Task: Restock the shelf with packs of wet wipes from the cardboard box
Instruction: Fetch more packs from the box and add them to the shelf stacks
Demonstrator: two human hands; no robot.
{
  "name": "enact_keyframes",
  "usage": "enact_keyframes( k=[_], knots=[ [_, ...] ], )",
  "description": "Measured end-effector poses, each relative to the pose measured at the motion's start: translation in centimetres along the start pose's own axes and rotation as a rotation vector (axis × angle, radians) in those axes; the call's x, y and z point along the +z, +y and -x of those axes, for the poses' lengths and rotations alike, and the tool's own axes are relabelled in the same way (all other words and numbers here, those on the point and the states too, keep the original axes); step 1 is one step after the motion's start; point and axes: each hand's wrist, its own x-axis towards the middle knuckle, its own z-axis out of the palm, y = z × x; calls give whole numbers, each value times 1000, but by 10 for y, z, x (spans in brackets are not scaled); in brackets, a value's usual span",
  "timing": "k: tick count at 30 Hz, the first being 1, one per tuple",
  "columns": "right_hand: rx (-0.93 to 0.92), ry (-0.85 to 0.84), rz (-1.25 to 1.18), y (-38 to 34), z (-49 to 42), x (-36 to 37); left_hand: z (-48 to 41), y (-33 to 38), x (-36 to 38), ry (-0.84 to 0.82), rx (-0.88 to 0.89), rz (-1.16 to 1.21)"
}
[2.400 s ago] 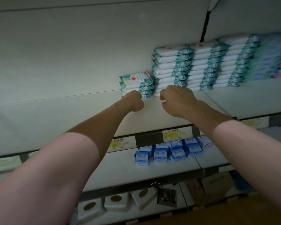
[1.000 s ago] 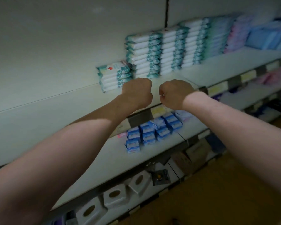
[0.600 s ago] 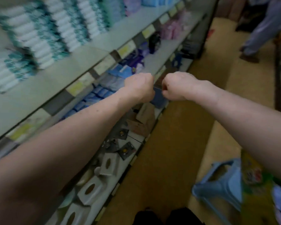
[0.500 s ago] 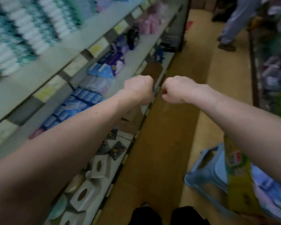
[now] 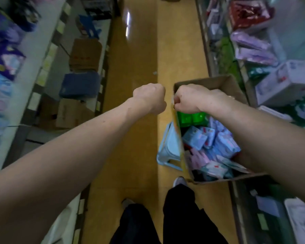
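Left hand point(image 5: 149, 98), right hand point(image 5: 188, 98): fists, nothing held. Cardboard box point(image 5: 209, 81): packs point(image 5: 194, 140) jumbled (right forearm hides part; labels blurred).

Shop aisle: stocked shelves point(image 5: 33, 55) both sides, price labels point(image 5: 48, 62).

I see a matt brown cardboard box point(image 5: 224, 81), glossy plastic-wrapped packs point(image 5: 194, 140) inside, and a polished, reflective floor point(image 5: 130, 67).
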Motion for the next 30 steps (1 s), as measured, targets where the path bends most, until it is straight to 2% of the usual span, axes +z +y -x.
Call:
enact_keyframes(
  k=[6,10,13,17,23,27,30],
  knots=[
    [132,-59,-59,119,-10,37,-54,82,37,-172,38,22],
    [213,-184,-89,179,-21,64,-76,111,68,-263,24,29],
    [277,-209,-129,208,-27,85,-91,124,93,-320,35,34],
    [294,-182,-162,227,-43,109,-110,135,115,-363,23,104],
    [168,8,-71,235,-106,123,-137,156,134,-416,-15,381],
    [145,-17,36,236,-145,133,-149,161,145,-499,-125,656],
    [158,-39,107,236,-162,148,-152,159,151,-558,-189,776]
  ],
)
